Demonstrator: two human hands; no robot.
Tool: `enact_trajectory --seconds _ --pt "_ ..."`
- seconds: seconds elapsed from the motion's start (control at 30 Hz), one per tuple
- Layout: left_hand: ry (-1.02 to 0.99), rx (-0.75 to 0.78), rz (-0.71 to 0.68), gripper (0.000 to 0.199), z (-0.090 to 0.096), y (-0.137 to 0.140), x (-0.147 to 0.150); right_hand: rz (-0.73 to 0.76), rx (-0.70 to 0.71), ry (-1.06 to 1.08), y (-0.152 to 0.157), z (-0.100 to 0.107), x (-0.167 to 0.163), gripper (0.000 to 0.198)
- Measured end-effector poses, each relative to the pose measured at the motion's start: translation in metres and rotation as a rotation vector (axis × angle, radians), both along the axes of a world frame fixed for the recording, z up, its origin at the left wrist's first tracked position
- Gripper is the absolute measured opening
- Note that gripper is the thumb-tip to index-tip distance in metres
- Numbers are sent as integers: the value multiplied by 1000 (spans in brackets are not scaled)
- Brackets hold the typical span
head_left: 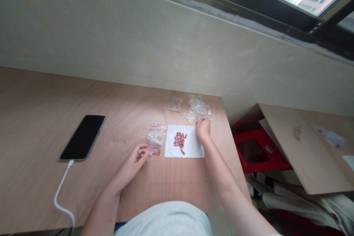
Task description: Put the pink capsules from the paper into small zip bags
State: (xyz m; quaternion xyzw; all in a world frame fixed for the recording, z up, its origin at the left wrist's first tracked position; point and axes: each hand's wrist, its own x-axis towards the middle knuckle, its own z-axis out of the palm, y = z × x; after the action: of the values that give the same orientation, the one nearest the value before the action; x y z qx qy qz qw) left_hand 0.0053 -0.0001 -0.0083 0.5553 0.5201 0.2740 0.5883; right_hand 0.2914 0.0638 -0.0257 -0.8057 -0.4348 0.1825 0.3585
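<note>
Pink beads and a few gold tube-shaped pieces lie loose on a white paper square. To its left is a clear zip bag with pink beads at its bottom. My left hand rests at that bag's lower left edge, fingers loosely curled and thumb apart, apparently touching it. My right hand is at the paper's upper right corner, fingers pinched at the near edge of a heap of clear plastic bags. The fingertips are partly hidden, but seem to hold a bag's edge.
A small clear bag lies left of the heap. Far left is a black phone on a white cable. The desk's right edge drops off near a red box and a second wooden surface. A wall stands behind.
</note>
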Motion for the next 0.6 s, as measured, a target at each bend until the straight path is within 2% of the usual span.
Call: enact_trajectory --seconds 0.13,0.23,0.43,0.6 --pt "12 -34 17 26 4 0 -1 -96 -21 152 4 -14 8 25" --pt "10 -34 6 27 3 0 0 -133 9 269 3 -16 14 21" --pt "10 -29 -34 28 -3 0 1 -136 120 492 -8 8 25 24" --pt "33 -17 -45 28 3 0 4 -115 252 735 -33 33 26 30"
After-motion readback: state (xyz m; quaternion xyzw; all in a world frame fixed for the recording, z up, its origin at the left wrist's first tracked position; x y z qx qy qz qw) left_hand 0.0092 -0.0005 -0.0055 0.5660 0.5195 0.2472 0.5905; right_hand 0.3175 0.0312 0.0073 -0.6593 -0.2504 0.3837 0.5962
